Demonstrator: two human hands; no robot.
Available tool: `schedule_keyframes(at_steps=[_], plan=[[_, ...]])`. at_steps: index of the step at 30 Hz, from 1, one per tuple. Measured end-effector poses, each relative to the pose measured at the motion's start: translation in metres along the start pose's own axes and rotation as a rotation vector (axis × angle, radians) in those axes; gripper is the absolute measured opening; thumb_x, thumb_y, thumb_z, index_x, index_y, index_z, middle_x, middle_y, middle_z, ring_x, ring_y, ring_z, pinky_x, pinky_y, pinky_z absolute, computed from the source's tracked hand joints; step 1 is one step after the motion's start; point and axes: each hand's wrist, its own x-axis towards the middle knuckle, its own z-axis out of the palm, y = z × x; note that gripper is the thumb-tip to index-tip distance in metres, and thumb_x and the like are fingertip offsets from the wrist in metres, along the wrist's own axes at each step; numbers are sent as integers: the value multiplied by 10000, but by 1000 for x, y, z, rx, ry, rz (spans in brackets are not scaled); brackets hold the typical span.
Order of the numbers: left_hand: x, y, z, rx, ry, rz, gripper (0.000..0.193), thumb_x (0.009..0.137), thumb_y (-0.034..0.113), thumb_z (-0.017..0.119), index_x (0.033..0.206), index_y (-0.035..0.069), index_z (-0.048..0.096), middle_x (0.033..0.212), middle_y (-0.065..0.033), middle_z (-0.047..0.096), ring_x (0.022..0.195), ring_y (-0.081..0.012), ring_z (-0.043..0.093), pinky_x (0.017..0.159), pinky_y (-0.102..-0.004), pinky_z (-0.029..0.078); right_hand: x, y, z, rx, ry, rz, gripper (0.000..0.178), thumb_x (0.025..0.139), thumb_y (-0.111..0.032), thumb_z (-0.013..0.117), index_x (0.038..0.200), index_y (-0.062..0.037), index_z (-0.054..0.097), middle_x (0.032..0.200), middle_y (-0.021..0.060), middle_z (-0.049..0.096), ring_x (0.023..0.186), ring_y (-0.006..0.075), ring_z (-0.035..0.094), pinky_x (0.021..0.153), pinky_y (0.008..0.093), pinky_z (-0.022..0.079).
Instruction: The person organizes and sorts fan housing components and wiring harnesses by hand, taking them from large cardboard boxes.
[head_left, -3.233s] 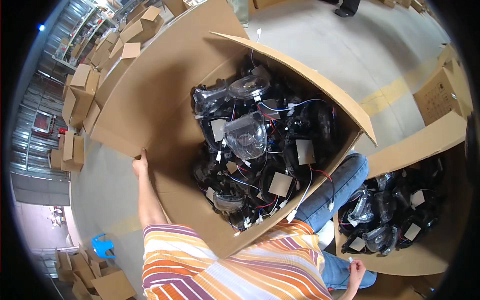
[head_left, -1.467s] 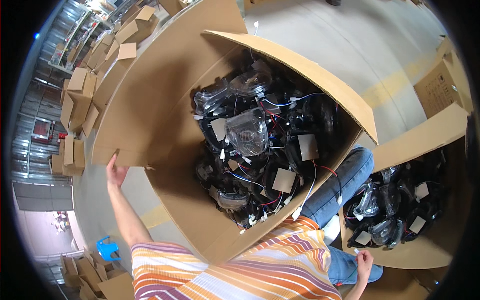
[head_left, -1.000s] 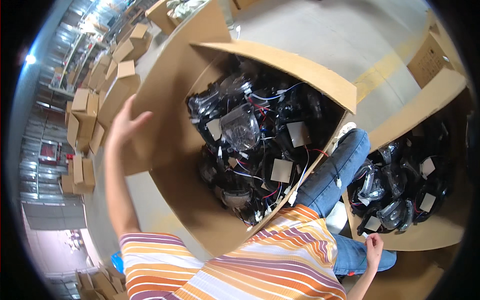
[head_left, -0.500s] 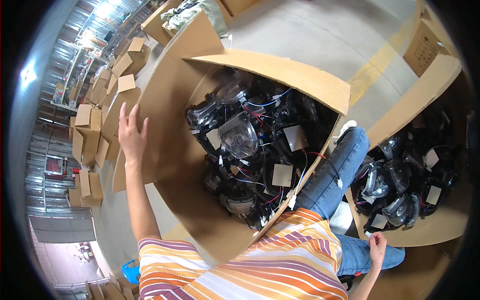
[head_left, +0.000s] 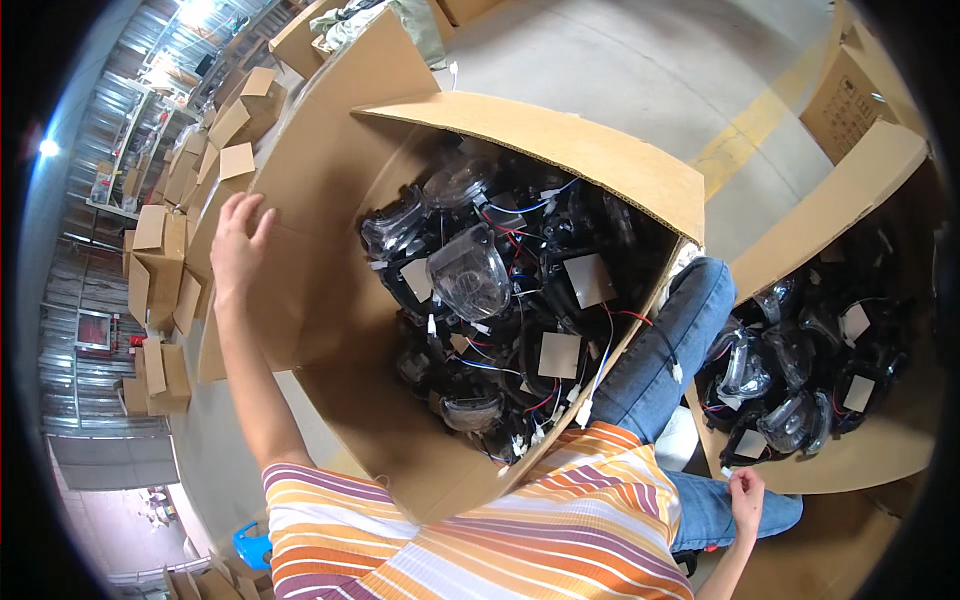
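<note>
While right hand [head_left: 746,494] pinches a white bit [head_left: 727,473], blurred print [head_left: 858,103] — far carton [head_left: 842,114].

No wording or number could be read. Dark printed marks [head_left: 857,100] stood on the side of the cardboard carton [head_left: 828,118] at two o'clock, too small and blurred to make out.

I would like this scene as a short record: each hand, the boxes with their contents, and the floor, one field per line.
Left hand: open, at the middle box's side flap; contact unclear
Right hand: pinching a small white piece
Middle box: black lamps with clear covers, loose wires
Right box: similar lamps
Floor: grey, yellow stripe
</note>
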Motion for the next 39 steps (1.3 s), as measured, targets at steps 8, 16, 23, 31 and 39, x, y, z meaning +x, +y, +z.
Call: schedule_keyframes(at_steps=[8,16,23,31,39], plan=[[31,-18,-3,-147,-10,-7,326,794,288,571,1069,114,553,962,-98,585,836,-221,582,738,-323,451,-4,-9,4,-2,12,-8,100,792,-53,504,714,8,508,580,-11,473,548,48,425,495,198,345],[23,18,24,-48,7,48,439,778,387,559,1086,76,517,757,-155,567,731,-298,558,654,-390,440,9,0,18,-204,14,-43,117,757,-89,530,730,25,540,583,92,530,550,130,498,519,275,396],[18,41,19,-23,59,-23,426,771,355,577,1082,70,519,780,-147,562,777,-292,554,677,-386,447,43,47,23,-749,26,93,208,725,-211,522,801,-36,603,808,193,601,783,363,573,710,444,445],[2,41,9,-39,182,3,367,749,267,605,1036,47,543,807,-107,602,779,-251,542,679,-344,453,36,-345,64,-564,155,-1168,323,628,37,568,948,0,542,980,148,553,907,319,521,803,396,408],[4,49,4,-190,227,29,367,707,197,631,1027,38,546,765,-108,580,687,-257,501,633,-348,432,55,-561,250,-596,-35,-1964,431,705,-47,515,1132,-24,459,1204,135,441,1156,271,383,989,414,262]])
